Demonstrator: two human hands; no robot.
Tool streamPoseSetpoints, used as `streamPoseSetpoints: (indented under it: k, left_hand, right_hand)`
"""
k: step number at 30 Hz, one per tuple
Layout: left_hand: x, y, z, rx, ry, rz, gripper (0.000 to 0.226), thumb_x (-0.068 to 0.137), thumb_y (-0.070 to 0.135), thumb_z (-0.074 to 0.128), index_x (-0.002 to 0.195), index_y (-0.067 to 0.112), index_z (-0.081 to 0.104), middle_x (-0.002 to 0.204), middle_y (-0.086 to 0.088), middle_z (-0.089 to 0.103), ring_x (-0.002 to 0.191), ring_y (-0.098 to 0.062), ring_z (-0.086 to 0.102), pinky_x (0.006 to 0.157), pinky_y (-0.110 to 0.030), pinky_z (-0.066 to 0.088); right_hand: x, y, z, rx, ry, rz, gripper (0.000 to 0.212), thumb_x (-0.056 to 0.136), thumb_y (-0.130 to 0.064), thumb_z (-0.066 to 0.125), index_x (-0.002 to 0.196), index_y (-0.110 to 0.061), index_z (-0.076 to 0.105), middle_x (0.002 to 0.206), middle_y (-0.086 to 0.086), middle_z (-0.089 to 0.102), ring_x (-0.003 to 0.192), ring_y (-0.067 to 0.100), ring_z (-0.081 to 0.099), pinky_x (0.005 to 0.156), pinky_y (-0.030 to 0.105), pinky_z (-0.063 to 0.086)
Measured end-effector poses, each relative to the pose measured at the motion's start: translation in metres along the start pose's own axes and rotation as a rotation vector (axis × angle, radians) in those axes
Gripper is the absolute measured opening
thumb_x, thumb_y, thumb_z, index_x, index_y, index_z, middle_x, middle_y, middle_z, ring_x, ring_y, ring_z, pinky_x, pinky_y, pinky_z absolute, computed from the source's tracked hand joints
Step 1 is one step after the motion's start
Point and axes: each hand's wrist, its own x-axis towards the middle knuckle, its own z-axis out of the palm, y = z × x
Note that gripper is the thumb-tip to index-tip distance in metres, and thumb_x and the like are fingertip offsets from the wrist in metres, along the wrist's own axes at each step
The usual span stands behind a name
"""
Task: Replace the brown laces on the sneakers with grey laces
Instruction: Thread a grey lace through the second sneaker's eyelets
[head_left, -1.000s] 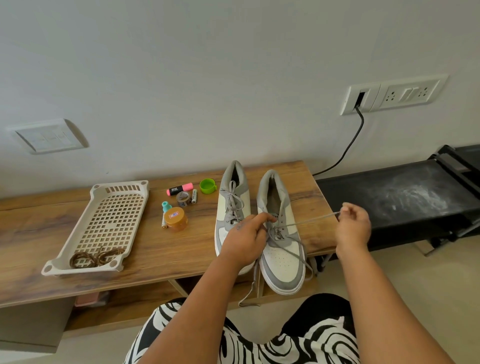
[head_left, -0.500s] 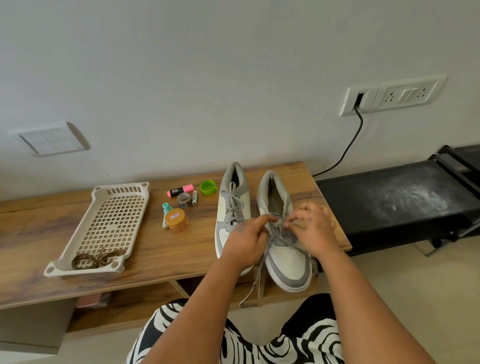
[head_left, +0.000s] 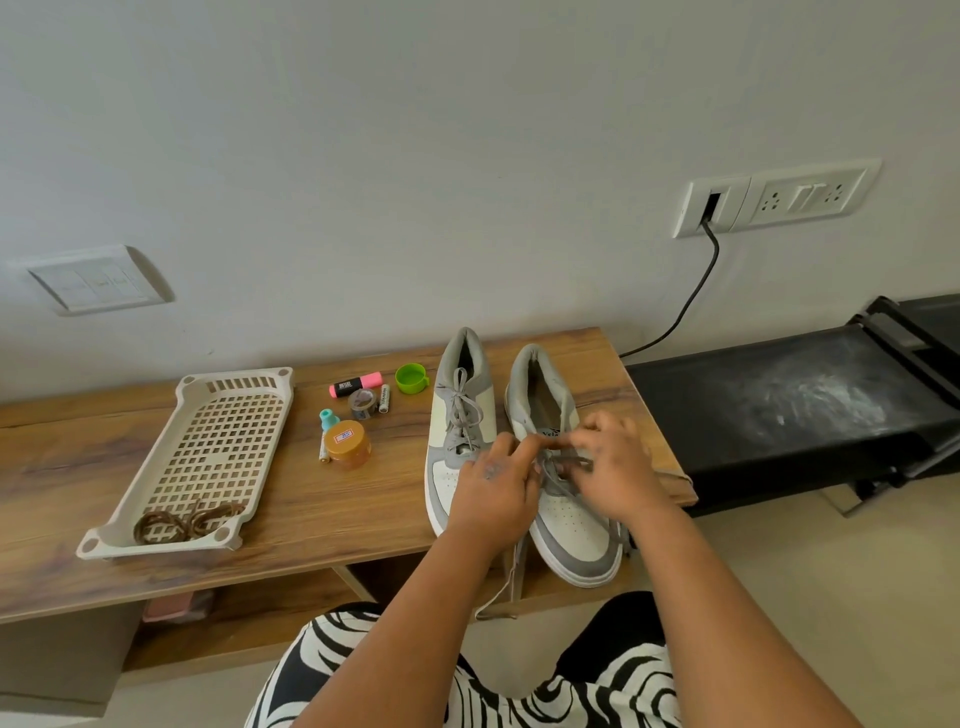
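Observation:
Two grey-and-white sneakers stand side by side on the wooden table (head_left: 311, 509), toes toward me. The left sneaker (head_left: 460, 410) carries a tied grey lace. Over the tongue of the right sneaker (head_left: 571, 530) both hands meet. My left hand (head_left: 493, 488) pinches the grey lace (head_left: 558, 480) at the eyelets, and my right hand (head_left: 610, 467) grips the same lace from the other side. One loose end of the lace (head_left: 511, 577) hangs over the table's front edge. The brown laces (head_left: 182, 519) lie coiled in the near end of a beige tray (head_left: 192, 387).
Between tray and sneakers sit a pink highlighter (head_left: 356, 385), a green cap (head_left: 410, 378), a tape roll (head_left: 362, 402), a battery (head_left: 384, 399), a teal-tipped pen (head_left: 327, 426) and an orange-lidded jar (head_left: 347, 444). A black treadmill (head_left: 779, 410) stands to the right, its cable (head_left: 691, 296) plugged into the wall.
My right hand, which held the lace stretched out to the right, has come back in to the sneaker's eyelets beside my left hand. The lace is no longer pulled taut.

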Motion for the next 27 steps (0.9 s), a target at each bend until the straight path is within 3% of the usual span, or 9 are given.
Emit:
streamPoseSetpoints:
  k: [3,6,10,12,14,17,19,23,27]
  left_hand:
    - [0.0,-0.001,-0.001,0.014,-0.004,-0.003,0.037,0.1,0.03,0.04,0.137,0.033,0.044,0.115,0.002,0.052,0.099,-0.019,0.054,0.078,-0.032,0.038]
    - [0.0,-0.002,-0.003,-0.005,-0.015,-0.003,0.04,0.099,0.025,0.04,0.137,0.034,0.045,0.116,0.002,0.053,0.099,-0.018,0.054,0.079,-0.032,0.041]
    - [0.001,-0.004,-0.003,-0.016,-0.026,-0.013,0.04,0.1,0.024,0.041,0.138,0.035,0.045,0.121,0.002,0.054,0.104,-0.018,0.054,0.085,-0.032,0.045]
    - [0.001,-0.004,-0.003,-0.01,-0.03,-0.016,0.04,0.1,0.023,0.041,0.138,0.035,0.046,0.122,0.002,0.054,0.104,-0.018,0.055,0.086,-0.034,0.046]
    - [0.002,-0.004,-0.002,-0.005,-0.025,-0.017,0.041,0.099,0.021,0.041,0.137,0.035,0.046,0.119,0.001,0.054,0.1,-0.019,0.055,0.084,-0.036,0.048]
    - [0.002,-0.004,0.0,-0.001,-0.005,-0.01,0.038,0.099,0.025,0.041,0.135,0.034,0.047,0.114,0.001,0.055,0.096,-0.019,0.056,0.081,-0.038,0.049]
    - [0.002,-0.004,0.002,-0.003,0.013,-0.011,0.034,0.1,0.032,0.041,0.134,0.035,0.048,0.111,0.003,0.055,0.095,-0.017,0.057,0.079,-0.037,0.049]
    - [0.001,-0.004,0.004,0.005,0.016,-0.026,0.037,0.099,0.047,0.044,0.135,0.037,0.044,0.111,0.006,0.052,0.099,-0.015,0.055,0.082,-0.034,0.048]
    - [0.001,-0.003,0.003,0.034,-0.017,-0.03,0.047,0.092,0.056,0.051,0.136,0.041,0.04,0.115,0.007,0.05,0.102,-0.014,0.054,0.086,-0.035,0.048]
  right_hand:
    - [0.002,0.001,0.004,-0.022,0.017,0.005,0.012,0.089,-0.033,0.067,0.099,-0.033,0.072,0.103,-0.014,0.042,0.11,0.014,0.037,0.091,0.037,0.037]
    - [0.002,0.014,-0.007,0.195,0.168,0.121,0.011,0.084,-0.036,0.072,0.091,-0.027,0.074,0.106,-0.011,0.053,0.109,0.014,0.038,0.09,0.037,0.037]
    - [-0.007,0.039,-0.029,0.386,0.638,0.651,0.014,0.088,-0.035,0.069,0.097,-0.026,0.074,0.12,0.002,0.059,0.116,0.029,0.043,0.092,0.05,0.045]
    - [-0.009,0.045,-0.031,0.328,0.563,0.729,0.019,0.089,-0.033,0.068,0.107,-0.028,0.071,0.127,0.005,0.054,0.12,0.032,0.039,0.096,0.052,0.041]
    - [-0.008,0.043,-0.024,0.268,0.376,0.548,0.029,0.088,-0.03,0.07,0.117,-0.033,0.066,0.132,0.004,0.048,0.126,0.032,0.035,0.1,0.05,0.037]
    - [-0.004,0.022,-0.016,0.305,0.139,0.209,0.024,0.088,-0.026,0.07,0.11,-0.035,0.067,0.123,-0.004,0.049,0.123,0.019,0.035,0.102,0.039,0.033]
    - [0.0,0.011,-0.01,0.257,0.023,0.094,0.022,0.086,-0.026,0.072,0.106,-0.034,0.069,0.115,-0.008,0.05,0.118,0.014,0.038,0.101,0.035,0.035]
    - [0.002,0.008,0.0,0.164,-0.03,0.017,0.017,0.081,-0.025,0.076,0.092,-0.035,0.067,0.1,-0.013,0.058,0.106,0.014,0.051,0.09,0.04,0.048]
    - [0.002,0.012,-0.002,0.214,-0.035,0.027,0.018,0.082,-0.024,0.076,0.079,-0.035,0.062,0.081,-0.014,0.062,0.082,0.005,0.058,0.069,0.029,0.051]
